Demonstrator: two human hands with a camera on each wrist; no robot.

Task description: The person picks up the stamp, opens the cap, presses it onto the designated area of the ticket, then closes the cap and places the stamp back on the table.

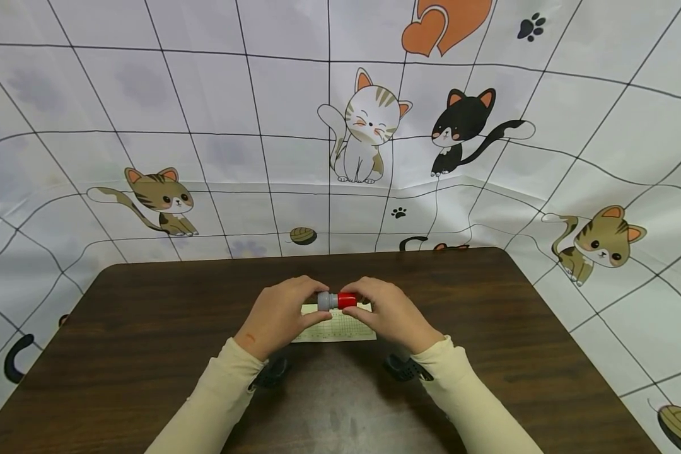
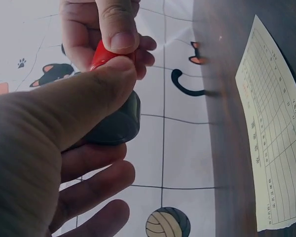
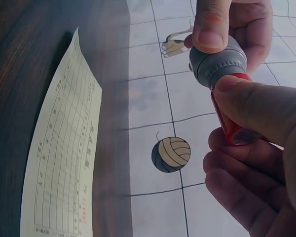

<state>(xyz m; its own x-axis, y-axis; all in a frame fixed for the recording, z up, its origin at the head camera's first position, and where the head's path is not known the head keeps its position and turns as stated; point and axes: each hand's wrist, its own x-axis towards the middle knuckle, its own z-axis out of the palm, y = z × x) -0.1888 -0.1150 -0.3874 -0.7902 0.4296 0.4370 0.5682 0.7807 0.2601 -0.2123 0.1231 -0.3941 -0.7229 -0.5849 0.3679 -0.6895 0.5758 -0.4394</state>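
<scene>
Both hands are raised over the table, holding one small stamp with a grey end [image 1: 325,301] and a red end [image 1: 347,300]. My left hand [image 1: 278,318] pinches the grey part between thumb and fingers. From the other side, my right hand [image 1: 397,315] grips the red part. A ridged grey collar [image 3: 226,69] meets the red body [image 3: 229,123] in the right wrist view. In the left wrist view, the thumbs and fingers cover most of the red part. Below the hands lies a pale yellow printed form [image 1: 340,331] with a ruled grid.
The dark wooden table [image 1: 164,334] has rounded far corners. Behind and beside it hangs a white gridded sheet [image 1: 221,157] printed with cartoon cats, paw prints and yarn balls. Dark bands [image 1: 401,367] sit at the wrists, below the light sleeves [image 1: 477,397].
</scene>
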